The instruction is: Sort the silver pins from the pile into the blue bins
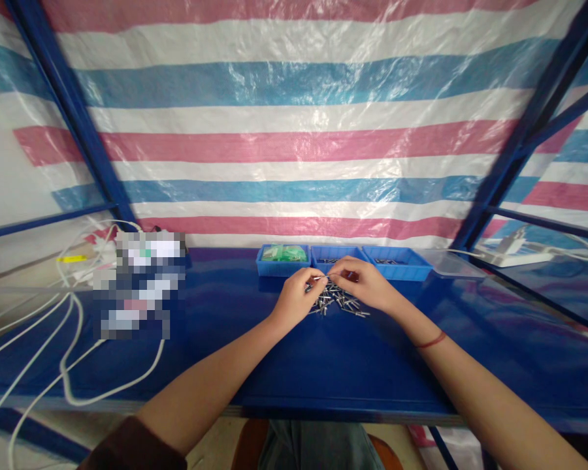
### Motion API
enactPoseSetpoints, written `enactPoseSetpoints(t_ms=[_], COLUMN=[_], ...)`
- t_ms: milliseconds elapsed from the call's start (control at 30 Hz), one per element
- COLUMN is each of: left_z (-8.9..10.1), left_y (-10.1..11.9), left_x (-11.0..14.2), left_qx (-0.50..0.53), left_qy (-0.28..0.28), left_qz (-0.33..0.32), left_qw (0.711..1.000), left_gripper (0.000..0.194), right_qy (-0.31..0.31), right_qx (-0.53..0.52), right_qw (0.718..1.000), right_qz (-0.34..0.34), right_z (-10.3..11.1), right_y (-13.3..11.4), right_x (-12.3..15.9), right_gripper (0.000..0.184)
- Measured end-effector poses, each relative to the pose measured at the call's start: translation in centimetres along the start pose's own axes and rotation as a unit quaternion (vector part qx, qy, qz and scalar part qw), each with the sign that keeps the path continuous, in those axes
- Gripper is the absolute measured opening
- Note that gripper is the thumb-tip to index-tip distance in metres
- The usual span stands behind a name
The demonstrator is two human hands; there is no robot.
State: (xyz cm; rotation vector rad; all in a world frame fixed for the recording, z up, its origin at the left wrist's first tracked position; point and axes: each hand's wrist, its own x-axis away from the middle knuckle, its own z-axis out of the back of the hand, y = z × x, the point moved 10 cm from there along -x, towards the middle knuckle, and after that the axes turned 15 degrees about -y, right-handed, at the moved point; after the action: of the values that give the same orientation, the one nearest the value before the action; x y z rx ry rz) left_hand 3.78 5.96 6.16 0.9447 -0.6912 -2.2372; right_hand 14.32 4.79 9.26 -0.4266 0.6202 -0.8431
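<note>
The left hand (296, 291) and right hand (366, 282) both pinch a thin, silver metal pin (328, 277), just over a pile of silver metal pins (325, 303) on the shiny blue table (333, 365). A light, steady pinch should suit something so thin.

- What can't we tag?
- Thin piece (328, 277) between left hand (298, 292) and right hand (365, 282): too small to identify.
- Metal pieces (342, 300)?
- Partly hidden behind both hands.
- Far side?
- Middle blue bin (338, 251), near wall mostly blocked by right hand.
- Left?
- Pixelated patch (144, 281) hides part of table (284, 365); white cables (93, 399) run out of frame.
- Near edge?
- Dark left sleeve (137, 447), right forearm (480, 385): cut off.
</note>
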Motion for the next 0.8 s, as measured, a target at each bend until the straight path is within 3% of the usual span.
enactPoseSetpoints(t_ms=[100,167,267,367,433,500,600,633,700,800], left_z=[0.0,-0.2,-0.8,-1.5,-1.7,-1.8,-1.7,-1.7,-1.7,-1.8], left_y=[-0.4,-0.6,-0.2,0.2,0.4,0.4,0.4,0.3,0.3,0.3], left_x=[0.0,0.1,0.1,0.0,0.0,0.0,-0.1,-0.1,-0.1,-0.2], left_qx=[-0.013,-0.028,-0.073,-0.110,-0.123,-0.129,-0.129,-0.129,-0.128,-0.128], left_qy=[0.000,-0.004,-0.033,-0.062,-0.072,-0.077,-0.080,-0.080,-0.083,-0.084], left_qz=[0.010,0.013,-0.002,-0.018,-0.023,-0.022,-0.017,-0.015,-0.013,-0.011], left_qw=[1.000,1.000,0.997,0.992,0.989,0.988,0.988,0.988,0.988,0.988], left_gripper=[0.020,0.027,0.024,0.016,0.015,0.015,0.016,0.016,0.016,0.016], right_qy=[0.033,0.126,0.266,0.308,0.317,0.265,0.028,-0.044,-0.133,-0.177], right_qx=[0.044,0.086,0.183,0.251,0.281,0.280,0.213,0.191,0.169,0.170], right_qw=[0.998,0.987,0.933,0.887,0.873,0.897,0.968,0.974,0.972,0.965], right_qz=[-0.005,-0.046,-0.159,-0.233,-0.241,-0.215,-0.134,-0.112,-0.090,-0.093], right_z=[1.5,4.5,9.1,11.2,11.5,10.5,5.3,3.4,0.6,-1.5], right_y=[1.2,3.4,7.4,10.1,10.2,9.4,7.6,6.9,5.8,5.9], right_x=[0.2,1.4,4.6,6.8,7.1,5.8,2.2,1.6,1.0,0.7], right_gripper=[0.019,0.020,0.019,0.023,0.027,0.025,0.019,0.018,0.017,0.014])
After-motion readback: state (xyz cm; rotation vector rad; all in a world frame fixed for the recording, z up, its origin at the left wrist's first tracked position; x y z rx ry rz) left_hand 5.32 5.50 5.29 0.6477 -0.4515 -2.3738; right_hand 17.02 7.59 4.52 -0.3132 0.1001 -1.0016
